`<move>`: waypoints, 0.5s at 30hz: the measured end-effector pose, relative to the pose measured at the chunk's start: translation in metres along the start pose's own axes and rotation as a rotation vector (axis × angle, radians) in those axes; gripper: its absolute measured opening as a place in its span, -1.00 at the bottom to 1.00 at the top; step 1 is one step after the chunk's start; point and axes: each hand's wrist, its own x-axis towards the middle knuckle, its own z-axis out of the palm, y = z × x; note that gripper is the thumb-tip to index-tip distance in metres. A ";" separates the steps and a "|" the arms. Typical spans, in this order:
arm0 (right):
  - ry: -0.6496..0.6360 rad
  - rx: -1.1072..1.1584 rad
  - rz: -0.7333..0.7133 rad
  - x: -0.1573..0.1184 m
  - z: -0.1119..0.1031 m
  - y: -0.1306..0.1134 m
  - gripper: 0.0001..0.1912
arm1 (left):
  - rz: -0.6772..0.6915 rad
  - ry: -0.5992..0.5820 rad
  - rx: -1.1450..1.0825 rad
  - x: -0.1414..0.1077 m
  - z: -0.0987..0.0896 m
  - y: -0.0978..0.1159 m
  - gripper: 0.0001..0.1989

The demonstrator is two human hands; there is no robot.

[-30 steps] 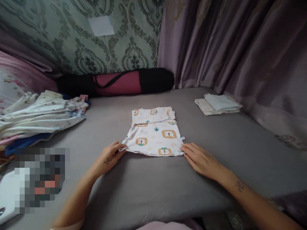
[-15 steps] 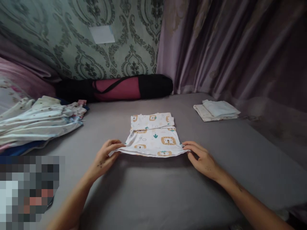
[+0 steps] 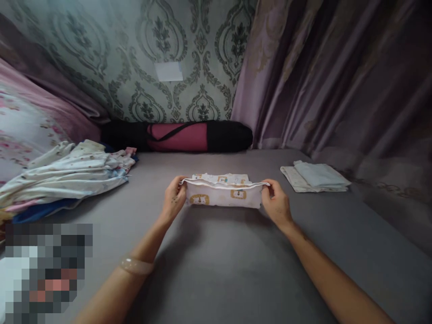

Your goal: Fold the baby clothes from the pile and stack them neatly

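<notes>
A white garment (image 3: 222, 196) printed with orange lion faces lies in the middle of the grey bed sheet, its near edge lifted and turned toward the far part. My left hand (image 3: 175, 198) pinches the left end of that raised hem. At the hem's right end, my right hand (image 3: 277, 202) grips the cloth between thumb and fingers. Behind the hem, the garment's far section shows as a narrow strip. A pale bangle (image 3: 137, 265) is on my left wrist.
Loose clothes (image 3: 77, 166) are heaped at the left. Folded cloths (image 3: 317, 176) lie at the right on the grey sheet (image 3: 229, 270). A black and pink long bag (image 3: 182, 136) rests against the patterned wall. Purple curtains hang at the right. A blurred patch covers the lower left.
Both my hands have moved away from me and up, carrying the near hem over toward the far part, so the garment's underside now faces me. The view has shifted slightly.
</notes>
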 end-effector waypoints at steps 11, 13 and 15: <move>0.134 0.010 0.065 0.040 0.078 0.029 -0.64 | 0.056 0.252 0.112 0.054 0.058 -0.033 -0.77; 0.090 -0.023 0.121 0.045 0.084 0.037 -0.62 | 0.056 0.232 0.149 0.060 0.062 -0.041 -0.76; 0.011 -0.067 0.199 0.049 0.090 0.046 -0.60 | 0.024 0.184 0.193 0.066 0.066 -0.047 -0.76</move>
